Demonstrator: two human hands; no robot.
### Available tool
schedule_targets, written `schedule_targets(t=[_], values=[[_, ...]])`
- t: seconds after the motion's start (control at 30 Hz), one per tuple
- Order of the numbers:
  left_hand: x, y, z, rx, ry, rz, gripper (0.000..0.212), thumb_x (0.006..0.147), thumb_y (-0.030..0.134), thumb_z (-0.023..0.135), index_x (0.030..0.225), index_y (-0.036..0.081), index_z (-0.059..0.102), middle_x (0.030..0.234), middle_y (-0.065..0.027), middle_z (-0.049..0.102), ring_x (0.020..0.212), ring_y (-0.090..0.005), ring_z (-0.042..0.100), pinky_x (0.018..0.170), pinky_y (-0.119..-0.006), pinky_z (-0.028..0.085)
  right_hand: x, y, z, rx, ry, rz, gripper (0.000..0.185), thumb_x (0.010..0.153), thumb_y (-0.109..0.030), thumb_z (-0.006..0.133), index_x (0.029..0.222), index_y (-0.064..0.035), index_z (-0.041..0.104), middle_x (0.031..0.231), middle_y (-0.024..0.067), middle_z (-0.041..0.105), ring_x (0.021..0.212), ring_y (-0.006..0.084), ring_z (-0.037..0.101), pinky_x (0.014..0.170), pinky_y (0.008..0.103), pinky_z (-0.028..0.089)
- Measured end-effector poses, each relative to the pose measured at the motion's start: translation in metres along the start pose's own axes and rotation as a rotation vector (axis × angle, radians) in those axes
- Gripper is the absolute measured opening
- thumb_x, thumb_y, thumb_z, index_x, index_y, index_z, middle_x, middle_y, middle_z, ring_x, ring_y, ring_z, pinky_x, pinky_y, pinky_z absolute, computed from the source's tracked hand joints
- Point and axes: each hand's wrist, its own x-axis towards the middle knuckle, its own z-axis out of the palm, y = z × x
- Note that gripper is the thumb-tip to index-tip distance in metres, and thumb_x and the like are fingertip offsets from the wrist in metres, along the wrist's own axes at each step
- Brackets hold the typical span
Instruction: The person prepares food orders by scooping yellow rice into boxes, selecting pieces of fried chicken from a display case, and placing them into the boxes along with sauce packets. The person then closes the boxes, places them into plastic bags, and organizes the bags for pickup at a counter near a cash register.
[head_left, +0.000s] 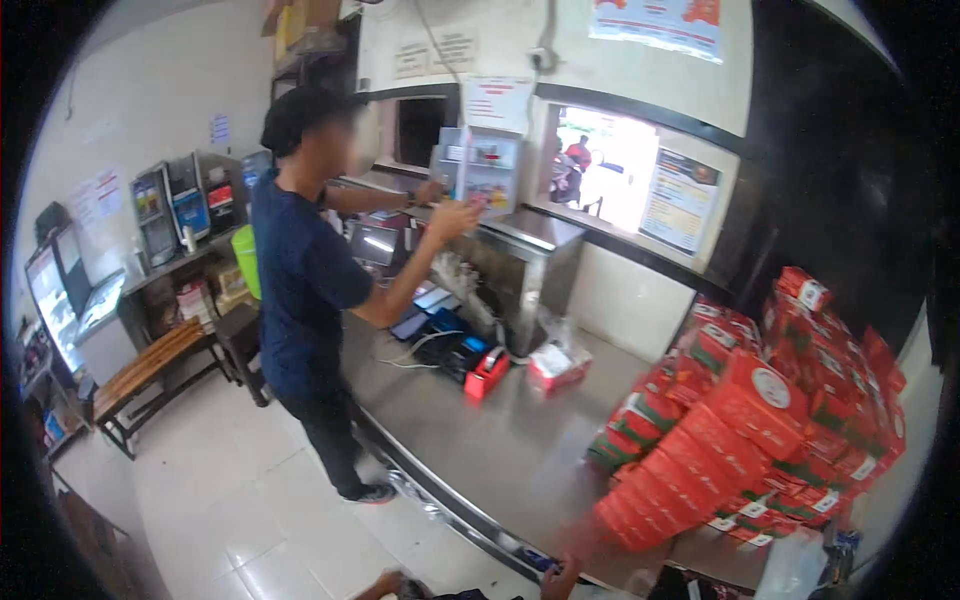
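At the bottom edge of the view, my left hand (386, 586) shows only in small part, over the floor side of the counter; its fingers and anything in them are hidden. My right hand (561, 579) is at the near edge of the steel counter (450, 435), beside a small blue item (538, 559); it is cut off by the frame, so its grip is unclear. A leaning stack of red boxes (675, 480) stands just right of and beyond it. Behind that are piled red and green packages (825, 382) with white labels. A clear plastic bag (795, 566) lies at the lower right.
A co-worker (307, 277) in a dark blue shirt stands at the counter's left side, both hands raised. Card terminals (450, 345), a red device (486, 375), cables and a red-and-white pack (559, 366) sit on the counter. A wooden bench (154, 360) stands at left.
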Motion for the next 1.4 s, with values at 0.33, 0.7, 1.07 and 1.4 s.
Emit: schedule_targets(t=[0.33, 0.7, 1.07, 1.4], values=[[-0.169, -0.13, -0.121, -0.701, -0.005, -1.476, 0.029, 0.082, 0.016, 0.053, 0.11, 0.011, 0.059, 0.097, -0.0134, 0.064, 0.076, -0.0255, 0.059, 0.062, -0.035, 0.045, 0.117, -0.049, 0.178, -0.586, 0.097, 0.058, 0.043, 0.082, -0.015, 0.059, 0.12, 0.0011, 0.048, 0.122, 0.0194, 0.046, 0.116, 0.0379, 0.04, 0.099, 0.048, 0.031], [-0.087, -0.221, -0.108, -1.212, 0.195, -1.086, 0.028, 0.082, 0.01, 0.06, 0.11, 0.014, 0.058, 0.077, -0.0066, 0.066, 0.054, -0.0115, 0.059, 0.044, -0.025, 0.046, 0.148, -0.062, 0.224, -0.867, -0.018, 0.374, 0.031, 0.082, -0.013, 0.059, 0.109, 0.0007, 0.053, 0.112, 0.0169, 0.052, 0.109, 0.0323, 0.047, 0.094, 0.0439, 0.036], [0.305, -0.199, -0.226, -0.169, -0.033, -0.402, 0.019, 0.09, 0.025, 0.05, 0.1, 0.009, 0.052, 0.075, -0.0145, 0.063, 0.072, -0.0387, 0.061, 0.063, -0.049, 0.046, 0.315, 0.001, 0.29, -0.185, 0.244, 0.784, 0.019, 0.082, -0.006, 0.055, 0.099, 0.0001, 0.057, 0.096, 0.0168, 0.059, 0.093, 0.0319, 0.056, 0.083, 0.0411, 0.043], [0.688, -0.28, -0.216, 0.339, 0.235, -0.244, 0.035, 0.083, 0.01, 0.05, 0.117, 0.013, 0.059, 0.12, -0.0199, 0.048, 0.108, -0.035, 0.046, 0.086, -0.046, 0.039, 0.367, 0.025, 0.32, -0.827, 0.197, 0.629, 0.012, 0.086, -0.007, 0.047, 0.096, -0.0022, 0.051, 0.096, 0.0141, 0.053, 0.086, 0.0323, 0.052, 0.08, 0.0405, 0.037]])
